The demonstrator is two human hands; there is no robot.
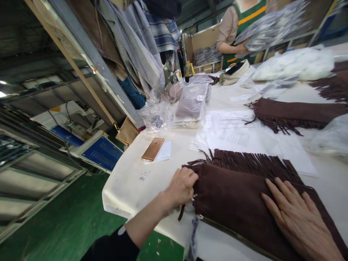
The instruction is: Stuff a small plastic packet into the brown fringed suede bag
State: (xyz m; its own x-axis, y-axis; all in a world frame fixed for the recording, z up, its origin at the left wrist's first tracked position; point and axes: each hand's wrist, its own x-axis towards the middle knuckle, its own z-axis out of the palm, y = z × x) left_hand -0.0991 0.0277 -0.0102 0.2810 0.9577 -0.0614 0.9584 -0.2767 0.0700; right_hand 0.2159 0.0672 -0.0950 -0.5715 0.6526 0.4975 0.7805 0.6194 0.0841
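Left grip (182, 184) curled on fringe (198, 169), suede-like pouch (233, 195)

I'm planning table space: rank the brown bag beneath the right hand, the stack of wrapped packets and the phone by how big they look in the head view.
1. Brown bag, clearly largest, though also nearest the camera
2. Stack of wrapped packets
3. Phone, clearly smallest

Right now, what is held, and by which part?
The left hand holds the brown zippered pouch by its left fringe; the right hand lies flat.
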